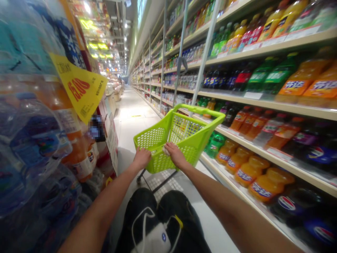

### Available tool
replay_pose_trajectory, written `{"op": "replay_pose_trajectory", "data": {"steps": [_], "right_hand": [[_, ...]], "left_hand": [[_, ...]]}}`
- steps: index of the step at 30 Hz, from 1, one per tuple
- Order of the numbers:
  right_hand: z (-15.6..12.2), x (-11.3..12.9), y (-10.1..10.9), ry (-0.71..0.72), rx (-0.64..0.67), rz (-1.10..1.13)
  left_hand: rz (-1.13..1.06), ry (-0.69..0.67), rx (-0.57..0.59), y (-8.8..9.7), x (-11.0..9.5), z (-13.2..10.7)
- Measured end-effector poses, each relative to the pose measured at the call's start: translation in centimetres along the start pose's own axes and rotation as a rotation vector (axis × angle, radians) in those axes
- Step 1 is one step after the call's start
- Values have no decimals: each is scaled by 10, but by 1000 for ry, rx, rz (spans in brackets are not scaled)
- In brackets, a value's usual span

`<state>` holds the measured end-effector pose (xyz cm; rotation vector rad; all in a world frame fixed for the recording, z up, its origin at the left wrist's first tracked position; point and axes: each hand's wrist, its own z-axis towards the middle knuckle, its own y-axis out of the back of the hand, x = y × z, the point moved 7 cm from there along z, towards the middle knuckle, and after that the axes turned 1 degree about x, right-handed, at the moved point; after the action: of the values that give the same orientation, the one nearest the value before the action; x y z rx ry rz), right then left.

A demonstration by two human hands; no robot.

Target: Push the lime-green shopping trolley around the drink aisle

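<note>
A lime-green shopping cart point(209, 131) stands in front of my knees, its mesh basket tilted in view. My left hand point(142, 157) is closed over the basket's near edge at its left corner. Farther right on that same edge, my right hand point(174, 153) is curled round the rim. A small whitish thing point(166, 150) shows by the right fingers; what it is I cannot make out. On my dark-clothed lap rests a white power-bank-like box point(155, 239) with a looped white cable.
Shelves point(263, 100) of soft-drink bottles run along the right side, close to the cart. Plastic-wrapped bottle packs point(34, 140) with a yellow price sign point(79, 88) stand close on the left. A pale tiled aisle point(131, 105) stretches ahead between them.
</note>
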<state>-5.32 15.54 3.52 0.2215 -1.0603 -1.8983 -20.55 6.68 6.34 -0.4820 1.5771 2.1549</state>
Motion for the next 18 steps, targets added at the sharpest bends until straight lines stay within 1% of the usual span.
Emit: {"op": "replay_pose_trajectory", "data": {"steps": [2,4,8,11,14,16,18], "right_hand": [[-2,-3,3,6,15,3],[-5,-7,6,0,14,-2],[-9,-17,10,-12,-6,5],[-10,-26,11,-9,5,34],[-11,-37,14,-44,6,58],[-13,-44,17,-76,-5,74],[-17,-49,22,-99,-4,92]], "left_hand": [[-67,-31,-17,-1,-6,-4],[-124,-33,-24,-4,-9,-7],[-163,-41,-2,-13,-19,-9],[-139,-53,-14,-21,-29,-6],[-103,-54,-47,-28,-34,-6],[-46,-74,-16,-34,-32,-7],[78,-94,26,-38,-26,-9]]}}
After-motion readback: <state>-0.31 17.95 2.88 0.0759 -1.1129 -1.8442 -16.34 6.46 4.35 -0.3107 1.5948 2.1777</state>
